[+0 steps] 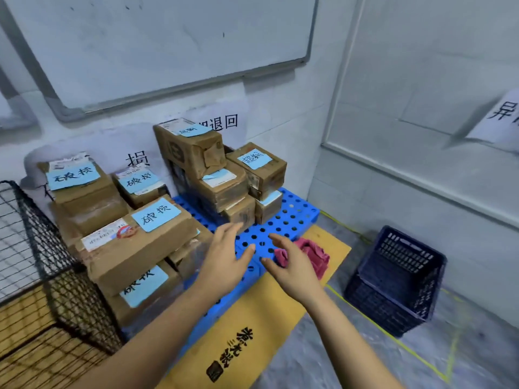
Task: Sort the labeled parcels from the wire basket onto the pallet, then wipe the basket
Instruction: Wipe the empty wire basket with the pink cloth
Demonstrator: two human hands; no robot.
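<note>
Hovering empty, fingers (233,230) spread, the left hand (224,259) and right hand (293,269) are reaching toward the pink cloth (316,252) mid-frame, labeled parcels (140,234) sitting stacked on the blue pallet (289,220), the wire basket (42,248) at left seemingly awaiting wiping.

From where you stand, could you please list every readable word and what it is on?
"破损": blue labels on the left parcels.
"退回": wall sign behind the right stack.
"损": wall lettering behind the left parcels.
"异": sheet at far right, cut off.
Too blurred: right stack's labels, yellow cardboard print.
</note>
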